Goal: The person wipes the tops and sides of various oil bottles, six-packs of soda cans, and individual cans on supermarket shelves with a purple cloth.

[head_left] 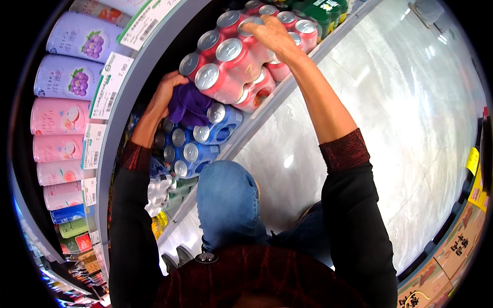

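A shrink-wrapped pack of red cans (224, 82) sits tilted on other red cans on the bottom shelf. My right hand (271, 37) grips its far right part, with the thumb and fingers over the can tops and wrap. At the pack's left end, my left hand (167, 91) is closed with a bunched purple cloth (189, 105) at its fingers. The cloth hangs between this hand, the red pack and the blue cans (192, 152) below. Part of the left fingers is hidden behind the pack and cloth.
Above the left arm curves a shelf edge with price tags (105, 97), holding purple cans (77, 36) and pink cans (59, 117). Green packs (321, 15) stand beyond the red ones. Cartons (457, 246) line the right side. My bent knee (226, 200) is close to the bottom shelf.
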`<state>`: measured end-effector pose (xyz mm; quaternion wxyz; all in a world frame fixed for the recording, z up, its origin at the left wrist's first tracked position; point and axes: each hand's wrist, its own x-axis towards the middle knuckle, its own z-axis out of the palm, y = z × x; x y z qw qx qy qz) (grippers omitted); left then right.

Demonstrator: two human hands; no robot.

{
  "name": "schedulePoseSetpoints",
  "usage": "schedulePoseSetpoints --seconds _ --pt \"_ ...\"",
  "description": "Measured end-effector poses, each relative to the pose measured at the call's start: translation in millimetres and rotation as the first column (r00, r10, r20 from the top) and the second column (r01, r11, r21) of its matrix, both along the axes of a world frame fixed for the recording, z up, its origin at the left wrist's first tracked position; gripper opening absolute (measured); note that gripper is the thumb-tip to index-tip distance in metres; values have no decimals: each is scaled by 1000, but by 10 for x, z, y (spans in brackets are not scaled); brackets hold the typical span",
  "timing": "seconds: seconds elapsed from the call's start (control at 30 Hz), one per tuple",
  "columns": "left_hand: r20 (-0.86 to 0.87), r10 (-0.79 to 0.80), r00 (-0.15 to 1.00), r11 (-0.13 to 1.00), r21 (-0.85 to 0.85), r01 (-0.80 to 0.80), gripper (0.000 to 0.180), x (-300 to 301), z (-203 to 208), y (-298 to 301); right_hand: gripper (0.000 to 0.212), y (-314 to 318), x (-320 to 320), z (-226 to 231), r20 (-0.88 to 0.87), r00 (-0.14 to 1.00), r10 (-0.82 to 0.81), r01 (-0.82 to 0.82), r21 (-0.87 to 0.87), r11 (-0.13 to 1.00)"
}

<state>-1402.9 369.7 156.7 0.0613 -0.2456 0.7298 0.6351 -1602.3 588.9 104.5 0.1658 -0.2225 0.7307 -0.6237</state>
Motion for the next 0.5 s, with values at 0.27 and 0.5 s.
schedulePoseSetpoints --seconds 0.27,0.5 --pt "17 -116 993 970 -215 117 25 438 532 664 65 278 339 515 -602 799 9 379 515 769" --pt "-500 -33 865 991 -127 -35 36 82 905 1526 83 940 537 1200 -19 729 684 -683 32 730"
